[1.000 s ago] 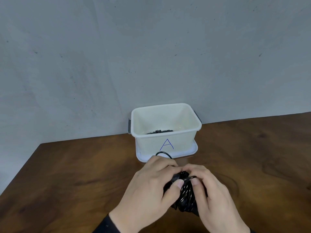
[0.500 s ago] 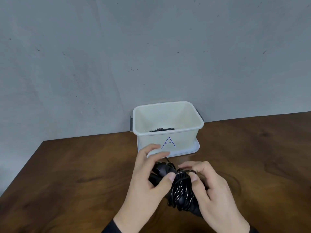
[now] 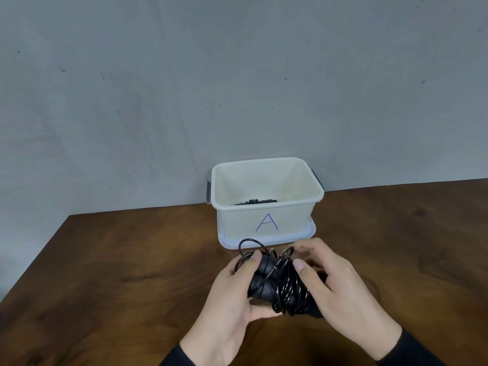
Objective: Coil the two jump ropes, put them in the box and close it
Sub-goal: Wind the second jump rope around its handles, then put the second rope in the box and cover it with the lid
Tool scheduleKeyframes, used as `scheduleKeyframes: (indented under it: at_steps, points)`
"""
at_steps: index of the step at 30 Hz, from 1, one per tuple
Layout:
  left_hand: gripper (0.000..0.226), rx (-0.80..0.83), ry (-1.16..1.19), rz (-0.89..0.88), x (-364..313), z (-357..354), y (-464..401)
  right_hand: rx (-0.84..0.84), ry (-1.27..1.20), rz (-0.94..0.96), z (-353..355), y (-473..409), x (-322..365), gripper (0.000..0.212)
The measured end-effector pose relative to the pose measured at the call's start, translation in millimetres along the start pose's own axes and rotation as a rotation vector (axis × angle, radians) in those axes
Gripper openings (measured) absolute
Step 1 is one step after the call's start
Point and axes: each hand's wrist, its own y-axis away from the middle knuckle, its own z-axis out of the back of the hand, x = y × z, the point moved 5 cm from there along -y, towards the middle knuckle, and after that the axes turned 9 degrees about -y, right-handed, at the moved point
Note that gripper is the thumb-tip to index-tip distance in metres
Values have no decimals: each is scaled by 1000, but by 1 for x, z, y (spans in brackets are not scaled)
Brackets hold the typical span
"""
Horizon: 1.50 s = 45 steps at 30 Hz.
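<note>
Head view: left hand (image 3: pixel 235 294) clasped the black jump rope bundle (image 3: pixel 280 283) over the table (image 3: pixel 118 273), just before the open box (image 3: pixel 266 196); right hand (image 3: pixel 335 286) pinched the wraps, probably to secure the cord. Bundle glossy, one loop loose. A dark coil lay inside the box.

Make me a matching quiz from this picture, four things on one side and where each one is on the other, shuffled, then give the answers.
1. box
2. lid
3. first rope
4. second rope

a. held in both hands
b. under the box
c. at the bottom of the box
d. standing on the lid, open

Pairs: 1-d, 2-b, 3-c, 4-a
</note>
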Motion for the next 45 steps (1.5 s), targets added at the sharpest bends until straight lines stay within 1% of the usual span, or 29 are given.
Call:
scheduleKeyframes:
  at_steps: [2,3,4,5,7,8,9,11,13,18,21,22,23,24,26,27,28,29,30,31,33,35,36,38,40,42,43,44,45]
  points:
    - [28,-25,9,-12,0,-2,-2,-29,24,-14,5,-3,2,25]
    - [28,-39,19,-24,-1,-2,-3,-34,39,-20,7,-4,1,33]
    - [28,-51,42,-40,-3,-1,-4,-10,65,-20,8,-5,2,46]
    - [28,-65,68,-59,-5,-1,-5,50,104,-23,7,-5,3,63]
    - [29,-74,92,-98,-8,0,-9,227,231,-35,1,-7,7,101]
    - [30,-72,90,-112,-9,1,-10,306,317,-38,-4,-8,9,111]
    - [31,-65,92,-118,-10,0,-12,353,397,-28,-7,-10,13,115]
    - [34,-40,112,-119,-10,-3,-17,344,505,34,-11,-16,17,112]
    - [40,-12,126,-131,-11,-6,-21,301,543,92,-8,-24,20,108]
    - [47,123,184,-178,-19,-9,-37,352,499,104,2,-50,14,113]
    - [57,252,277,-223,-32,-9,-49,377,487,114,9,-75,14,115]
    - [59,265,257,-250,-38,-8,-49,376,454,90,15,-83,15,114]
    - [59,227,203,-296,-47,-4,-52,368,420,66,22,-96,15,113]
    - [58,122,116,-359,-56,6,-56,351,399,50,31,-111,14,113]
    - [47,-217,-69,-500,-76,36,-67,307,401,49,47,-146,14,112]
    - [37,-391,-156,-558,-86,50,-71,291,411,50,54,-164,13,111]
    - [27,-522,-244,-595,-94,62,-77,282,429,47,57,-184,9,110]
    - [20,-604,-346,-598,-100,72,-87,282,451,33,59,-203,4,108]
    - [18,-642,-460,-577,-106,78,-99,292,476,12,58,-221,-2,107]
    - [26,-651,-566,-544,-109,83,-113,316,504,-7,54,-238,-9,106]
    - [49,-608,-718,-450,-110,90,-142,391,563,-41,41,-262,-23,103]
    - [67,-520,-772,-352,-108,91,-163,466,616,-82,22,-279,-39,99]
    - [73,-476,-763,-309,-106,89,-171,493,643,-95,12,-283,-47,96]
    - [74,-421,-735,-253,-101,89,-180,546,671,-104,-10,-291,-65,91]
    - [69,-403,-722,-232,-97,89,-181,602,607,-144,-29,-295,-82,91]
    - [66,-399,-734,-227,-94,92,-183,622,552,-166,-42,-303,-96,88]
    - [66,-400,-734,-229,-94,93,-184,631,527,-171,-45,-308,-99,83]
    - [67,-404,-730,-231,-94,94,-184,647,499,-171,-47,-312,-103,72]
    - [67,-404,-718,-229,-95,93,-183,668,482,-167,-47,-314,-104,56]
